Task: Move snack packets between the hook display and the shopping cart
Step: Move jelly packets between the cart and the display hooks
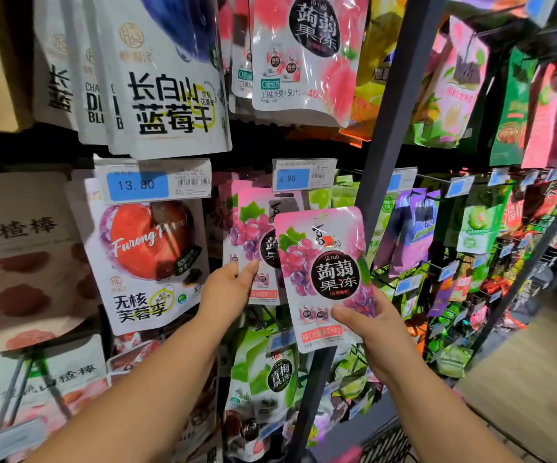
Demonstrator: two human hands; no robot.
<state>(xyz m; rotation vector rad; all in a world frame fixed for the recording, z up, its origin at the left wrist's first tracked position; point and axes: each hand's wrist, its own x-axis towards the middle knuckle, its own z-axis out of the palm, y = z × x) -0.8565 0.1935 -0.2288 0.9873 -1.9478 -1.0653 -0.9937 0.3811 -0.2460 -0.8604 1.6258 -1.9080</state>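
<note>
My right hand pinches the lower right corner of a pink grape jelly packet and holds it upright in front of the hook display. Behind it, a row of the same pink grape packets hangs from a hook under the 4.90 price tag. My left hand grips the lower left edge of the front hanging packet, thumb on its face. A bit of dark cart mesh shows at the bottom edge, below the held packet.
A dark metal upright splits the display right of the grape packets. White plum bags hang to the left, green plum jelly packets below, peach jelly packets above. More hooks with mixed packets fill the right side over a wooden floor.
</note>
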